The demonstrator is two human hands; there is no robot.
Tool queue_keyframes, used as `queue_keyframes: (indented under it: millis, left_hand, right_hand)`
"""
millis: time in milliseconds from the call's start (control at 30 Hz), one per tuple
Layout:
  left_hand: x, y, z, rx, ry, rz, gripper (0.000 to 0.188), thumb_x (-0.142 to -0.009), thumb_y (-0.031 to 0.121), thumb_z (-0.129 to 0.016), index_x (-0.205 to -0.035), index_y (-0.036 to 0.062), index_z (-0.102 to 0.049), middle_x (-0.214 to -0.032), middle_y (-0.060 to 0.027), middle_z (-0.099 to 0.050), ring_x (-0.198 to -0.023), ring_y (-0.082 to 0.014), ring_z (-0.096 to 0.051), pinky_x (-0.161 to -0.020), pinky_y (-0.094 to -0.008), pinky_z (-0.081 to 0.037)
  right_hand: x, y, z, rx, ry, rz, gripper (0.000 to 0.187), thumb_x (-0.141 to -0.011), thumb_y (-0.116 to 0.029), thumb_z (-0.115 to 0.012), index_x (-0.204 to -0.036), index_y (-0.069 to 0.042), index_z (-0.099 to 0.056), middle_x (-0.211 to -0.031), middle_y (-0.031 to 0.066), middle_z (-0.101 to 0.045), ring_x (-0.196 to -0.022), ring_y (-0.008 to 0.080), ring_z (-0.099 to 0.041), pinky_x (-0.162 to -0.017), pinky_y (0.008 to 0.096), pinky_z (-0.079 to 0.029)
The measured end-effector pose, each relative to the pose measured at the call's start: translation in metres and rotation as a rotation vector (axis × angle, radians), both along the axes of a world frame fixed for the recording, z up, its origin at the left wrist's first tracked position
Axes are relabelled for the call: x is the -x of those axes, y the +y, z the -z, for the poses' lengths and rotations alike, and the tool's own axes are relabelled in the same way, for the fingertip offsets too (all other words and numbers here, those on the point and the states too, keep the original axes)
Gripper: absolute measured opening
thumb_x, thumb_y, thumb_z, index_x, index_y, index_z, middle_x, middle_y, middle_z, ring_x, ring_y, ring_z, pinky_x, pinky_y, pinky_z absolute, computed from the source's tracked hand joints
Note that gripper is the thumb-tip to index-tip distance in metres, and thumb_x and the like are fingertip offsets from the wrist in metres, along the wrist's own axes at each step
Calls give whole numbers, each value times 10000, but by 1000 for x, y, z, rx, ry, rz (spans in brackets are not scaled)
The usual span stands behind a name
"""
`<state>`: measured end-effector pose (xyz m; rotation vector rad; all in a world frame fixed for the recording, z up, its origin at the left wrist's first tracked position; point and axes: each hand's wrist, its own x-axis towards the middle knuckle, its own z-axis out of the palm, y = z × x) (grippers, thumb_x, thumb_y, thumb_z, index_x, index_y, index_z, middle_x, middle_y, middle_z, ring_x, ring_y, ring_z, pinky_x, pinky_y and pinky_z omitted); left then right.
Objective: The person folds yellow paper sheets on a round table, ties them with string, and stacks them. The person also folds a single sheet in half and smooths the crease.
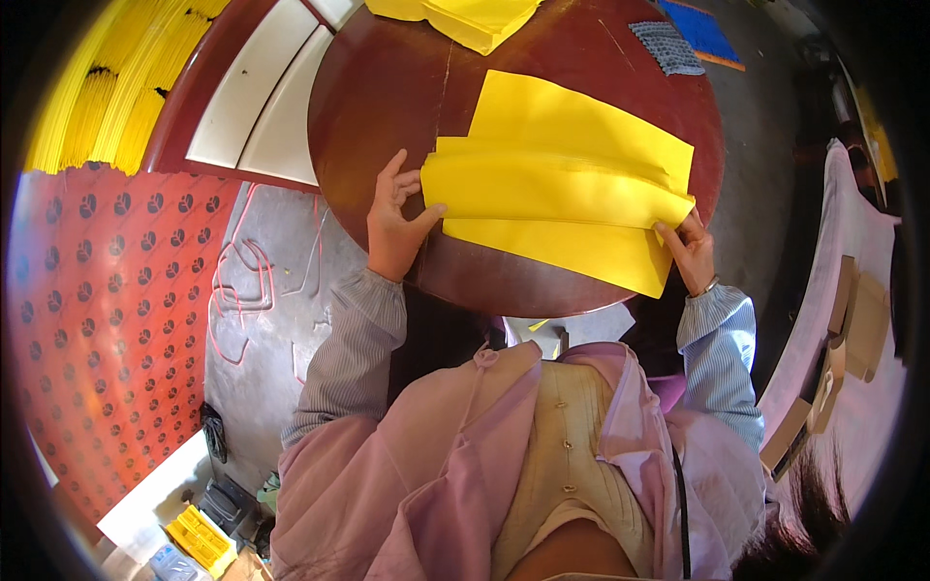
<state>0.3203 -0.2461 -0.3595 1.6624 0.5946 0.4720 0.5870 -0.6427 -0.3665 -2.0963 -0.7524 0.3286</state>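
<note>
A bright yellow sheet (pixel 542 189), folded into a raised band across its middle, lies on a dark red round table (pixel 368 107). I cannot tell whether it is paper or cloth. At the band's left end, my left hand (pixel 392 218) grips the edge with the thumb on the near side and a fingertip farther up; its other fingers are spread. My right hand (pixel 691 252) pinches the band's right end between thumb and fingers, partly hidden under the yellow material. One flap of the sheet extends away from me and another toward me.
More folded yellow sheets (pixel 475 21) rest at the table's far edge. A grey textured cloth (pixel 666 48) and a blue piece with an orange edge (pixel 702 31) lie at far right. Tall yellow stacks (pixel 121 82) stand at far left. Pinkish cord (pixel 242 276) loops over the floor.
</note>
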Motion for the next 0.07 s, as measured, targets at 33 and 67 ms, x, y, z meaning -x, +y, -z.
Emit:
queue_keyframes:
  millis: [33, 67]
  left_hand:
    - [2, 0, 2, 2, -26, 20, 908, -787, -4, -842, -1560, 5, -364, -1533, -194, -483, -1303, -282, -585, -1136, -373, -454]
    - [4, 0, 4, -6, -48, 21, 899, -796, -7, -838, -1562, 19, -368, -1557, -184, -461, -1309, -289, -582, -1161, -383, -430]
  right_hand:
    - [1, 0, -2, 19, -39, -26, 241, -973, -202, -723, -1148, -40, -765, -753, 55, -707, -860, 117, -685, -1311, 489, -131]
    - [0, 2, -3, 21, -41, -33, 241, -973, -202, -723, -1148, -40, -765, -753, 55, -707, -860, 117, -685, -1311, 489, -131]
